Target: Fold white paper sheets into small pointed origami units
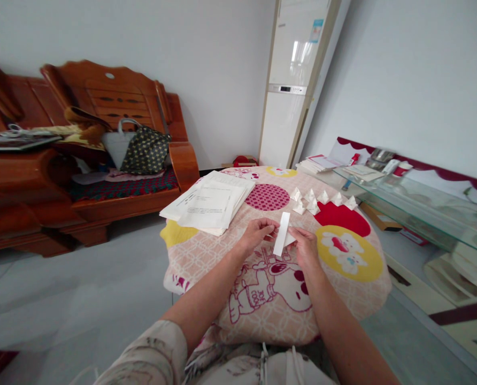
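Between my hands, above the cloth-covered table [270, 294], is a folded strip of white paper [282, 234]. My left hand [260, 232] pinches its left side with thumb and fingers. On the other side my right hand [305, 243] grips a slanted flap of the same paper, its fingers closed. Beyond my hands stand several small folded paper shapes [311, 203], pointed at the top, in two rows. To the left lies a stack of printed paper sheets [210, 206], loosely piled.
A glass-topped cabinet [423, 206] with a metal pot [382, 155] and papers stands close on the right. At the left is a wooden sofa [114, 107] holding bags [146, 149]. A tall white air conditioner [289, 117] stands in the far corner.
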`<state>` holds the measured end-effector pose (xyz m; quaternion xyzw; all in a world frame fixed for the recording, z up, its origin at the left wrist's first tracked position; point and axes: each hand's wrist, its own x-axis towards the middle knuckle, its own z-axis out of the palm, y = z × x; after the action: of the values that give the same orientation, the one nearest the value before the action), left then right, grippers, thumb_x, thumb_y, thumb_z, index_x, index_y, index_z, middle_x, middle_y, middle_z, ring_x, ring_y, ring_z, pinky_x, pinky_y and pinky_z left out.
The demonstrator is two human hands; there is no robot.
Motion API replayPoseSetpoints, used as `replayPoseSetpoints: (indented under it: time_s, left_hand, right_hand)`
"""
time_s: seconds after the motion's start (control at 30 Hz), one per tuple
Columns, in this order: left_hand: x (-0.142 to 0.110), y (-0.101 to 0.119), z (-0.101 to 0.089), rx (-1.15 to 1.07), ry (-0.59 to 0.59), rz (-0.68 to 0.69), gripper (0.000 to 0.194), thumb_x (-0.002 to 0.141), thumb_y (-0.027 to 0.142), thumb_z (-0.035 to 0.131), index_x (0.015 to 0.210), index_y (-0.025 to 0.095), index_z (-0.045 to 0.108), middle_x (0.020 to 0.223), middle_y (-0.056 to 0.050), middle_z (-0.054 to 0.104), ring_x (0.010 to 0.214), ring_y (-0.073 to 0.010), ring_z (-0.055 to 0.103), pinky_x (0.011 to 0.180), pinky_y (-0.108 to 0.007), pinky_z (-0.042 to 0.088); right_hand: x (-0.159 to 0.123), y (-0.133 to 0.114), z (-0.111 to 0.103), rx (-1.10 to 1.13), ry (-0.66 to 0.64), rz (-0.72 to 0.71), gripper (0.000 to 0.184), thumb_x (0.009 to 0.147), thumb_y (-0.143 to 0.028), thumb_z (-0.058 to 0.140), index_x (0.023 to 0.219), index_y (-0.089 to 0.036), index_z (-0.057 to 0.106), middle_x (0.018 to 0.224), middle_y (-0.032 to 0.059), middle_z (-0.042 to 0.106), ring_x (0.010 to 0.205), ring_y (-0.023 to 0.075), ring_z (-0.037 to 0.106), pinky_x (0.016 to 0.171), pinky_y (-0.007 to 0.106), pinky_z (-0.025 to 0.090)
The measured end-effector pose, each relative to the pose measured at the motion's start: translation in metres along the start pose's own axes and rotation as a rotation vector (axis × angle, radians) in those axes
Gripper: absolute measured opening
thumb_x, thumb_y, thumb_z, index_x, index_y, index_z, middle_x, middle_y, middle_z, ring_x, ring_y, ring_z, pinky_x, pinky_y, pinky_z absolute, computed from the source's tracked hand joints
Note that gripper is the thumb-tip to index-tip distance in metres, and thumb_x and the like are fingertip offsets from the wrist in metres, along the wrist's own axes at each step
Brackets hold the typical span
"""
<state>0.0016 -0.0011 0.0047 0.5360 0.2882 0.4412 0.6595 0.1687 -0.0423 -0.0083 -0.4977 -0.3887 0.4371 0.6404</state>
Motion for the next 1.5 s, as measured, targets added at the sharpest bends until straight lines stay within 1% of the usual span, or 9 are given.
replayPoseSetpoints:
  time_s: [0.17,0.43,0.73,0.83,0.97,1.03,1.23,1.37,1.5]
  left_hand:
    - [-0.001,0.002,0.002,-0.014,0.000,-0.005,0.028,0.075,0.035,0.077,0.089,0.012,0.069,0.080,-0.003,0.067,0.068,-0.0114,0.063,0.065,-0.025,0.053]
    - [-0.001,0.004,0.003,-0.007,0.009,0.002,0.033,0.073,0.037,0.079,0.091,0.012,0.066,0.080,-0.002,0.066,0.065,-0.0106,0.062,0.060,-0.023,0.052]
    - [0.002,0.002,0.002,0.114,0.035,0.118,0.034,0.073,0.040,0.077,0.089,0.013,0.065,0.070,0.000,0.062,0.057,-0.0092,0.057,0.051,-0.020,0.046]
    - [0.000,0.004,0.003,0.128,0.012,0.118,0.038,0.075,0.046,0.075,0.090,0.014,0.064,0.070,0.000,0.062,0.056,-0.0095,0.058,0.051,-0.021,0.047]
    - [-0.001,0.007,0.002,0.153,0.001,0.124,0.039,0.077,0.051,0.072,0.083,0.015,0.059,0.064,0.001,0.060,0.053,-0.0097,0.056,0.051,-0.021,0.046]
    - [-0.001,0.009,0.000,0.169,-0.004,0.140,0.038,0.079,0.051,0.071,0.080,0.015,0.057,0.063,0.000,0.060,0.054,-0.0099,0.056,0.052,-0.021,0.046]
    - [-0.003,0.017,-0.007,0.238,-0.102,0.223,0.036,0.086,0.050,0.065,0.080,0.015,0.056,0.064,0.001,0.056,0.056,-0.0097,0.054,0.057,-0.023,0.045]
    - [-0.002,0.015,-0.010,0.441,-0.138,0.326,0.026,0.092,0.038,0.056,0.083,0.014,0.060,0.069,0.000,0.056,0.060,-0.0100,0.052,0.059,-0.023,0.043]
    - [-0.001,0.013,-0.012,0.583,-0.143,0.346,0.018,0.090,0.028,0.052,0.086,0.014,0.063,0.072,0.000,0.057,0.064,-0.0113,0.051,0.061,-0.023,0.041]
  right_hand:
    - [0.001,0.001,-0.002,0.038,-0.014,0.036,0.025,0.068,-0.042,0.078,0.068,-0.018,0.072,0.058,0.0012,0.064,0.047,0.0143,0.049,0.040,0.028,0.036]
    - [0.001,0.002,0.000,0.014,-0.015,-0.009,0.027,0.068,-0.044,0.078,0.067,-0.018,0.072,0.058,0.0016,0.064,0.049,0.0147,0.048,0.042,0.029,0.037]
    - [-0.002,0.003,0.002,-0.214,0.011,-0.222,0.030,0.078,-0.048,0.072,0.072,-0.019,0.075,0.055,-0.0011,0.057,0.049,0.0136,0.045,0.046,0.028,0.035]
    - [-0.002,0.002,0.001,-0.312,-0.033,-0.306,0.025,0.081,-0.044,0.069,0.078,-0.020,0.078,0.061,-0.0002,0.062,0.051,0.0142,0.048,0.050,0.028,0.037]
    - [-0.006,-0.005,0.003,-0.380,-0.100,-0.415,0.021,0.082,-0.039,0.069,0.082,-0.022,0.080,0.077,0.0032,0.070,0.067,0.0182,0.059,0.062,0.029,0.045]
    - [-0.008,-0.009,0.004,-0.391,-0.119,-0.408,0.024,0.083,-0.041,0.067,0.083,-0.020,0.079,0.078,0.0043,0.071,0.069,0.0188,0.060,0.064,0.029,0.046]
    - [-0.007,-0.010,0.002,-0.265,-0.127,-0.281,0.040,0.089,-0.049,0.060,0.102,-0.015,0.077,0.072,0.0046,0.070,0.051,0.0127,0.049,0.047,0.026,0.035]
    - [-0.006,-0.008,0.001,-0.192,-0.238,-0.256,0.041,0.089,-0.045,0.061,0.117,-0.017,0.073,0.072,0.0042,0.070,0.049,0.0122,0.048,0.044,0.025,0.034]
    - [-0.007,-0.008,0.001,-0.179,-0.319,-0.250,0.032,0.089,-0.040,0.061,0.111,-0.019,0.074,0.070,0.0032,0.070,0.049,0.0122,0.051,0.043,0.024,0.035]
